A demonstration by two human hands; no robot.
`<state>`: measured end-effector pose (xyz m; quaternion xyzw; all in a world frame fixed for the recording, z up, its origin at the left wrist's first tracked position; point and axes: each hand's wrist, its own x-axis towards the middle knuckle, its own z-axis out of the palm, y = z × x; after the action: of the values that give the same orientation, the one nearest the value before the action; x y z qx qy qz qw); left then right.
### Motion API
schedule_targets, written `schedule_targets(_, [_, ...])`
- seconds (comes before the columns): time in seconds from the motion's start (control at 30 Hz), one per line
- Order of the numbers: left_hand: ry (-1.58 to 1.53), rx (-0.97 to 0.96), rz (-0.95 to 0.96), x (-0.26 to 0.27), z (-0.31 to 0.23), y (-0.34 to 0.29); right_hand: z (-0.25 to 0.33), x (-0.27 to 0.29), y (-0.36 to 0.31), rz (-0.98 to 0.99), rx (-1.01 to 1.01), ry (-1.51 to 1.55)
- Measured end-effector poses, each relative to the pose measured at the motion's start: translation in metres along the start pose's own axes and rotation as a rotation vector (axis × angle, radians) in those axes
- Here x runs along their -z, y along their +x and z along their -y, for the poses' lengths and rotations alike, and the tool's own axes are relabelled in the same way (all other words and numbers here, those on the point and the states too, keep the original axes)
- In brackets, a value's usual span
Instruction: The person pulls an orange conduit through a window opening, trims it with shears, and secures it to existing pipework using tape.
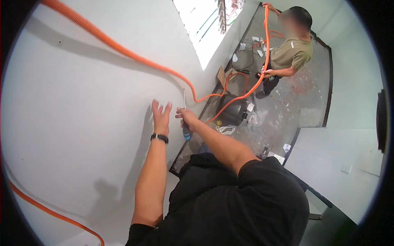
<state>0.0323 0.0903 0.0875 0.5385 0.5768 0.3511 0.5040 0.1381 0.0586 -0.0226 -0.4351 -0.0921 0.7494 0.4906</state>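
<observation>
My left hand (pixel 161 117) is raised by the pale wall with its fingers spread and nothing in it; a black band circles the wrist. Close to its right, my right hand (pixel 189 119) grips a screwdriver (pixel 186 133) with a blue and dark handle, its thin metal shaft pointing up. Beyond both hands, an orange corrugated conduit (pixel 150 63) slants from the upper left down toward the floor. Neither hand touches it. At the upper right a co-worker (pixel 290 53) in an olive shirt holds another stretch of orange conduit (pixel 266 45) with two hands.
A black rounded container (pixel 232 110) sits on the stained grey floor (pixel 305 96) among paper scraps, cables and loops of conduit. An opening (pixel 209 24) in the wall lets in bright light. More orange conduit (pixel 53 212) curves at the lower left.
</observation>
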Motion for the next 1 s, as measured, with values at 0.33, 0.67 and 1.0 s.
schedule_targets(0.33, [-0.062,-0.124,0.182,-0.062,-0.110,0.103,-0.023,-0.002,0.007,-0.043,-0.135,0.258])
schedule_targets(0.67, [-0.021,-0.291,0.312,-0.064,-0.114,0.121,-0.024,0.038,0.036,-0.157,-0.046,0.518])
schedule_targets(1.0, [-0.187,0.167,0.182,-0.053,-0.049,0.189,-0.028,0.035,0.093,-0.218,0.005,0.537])
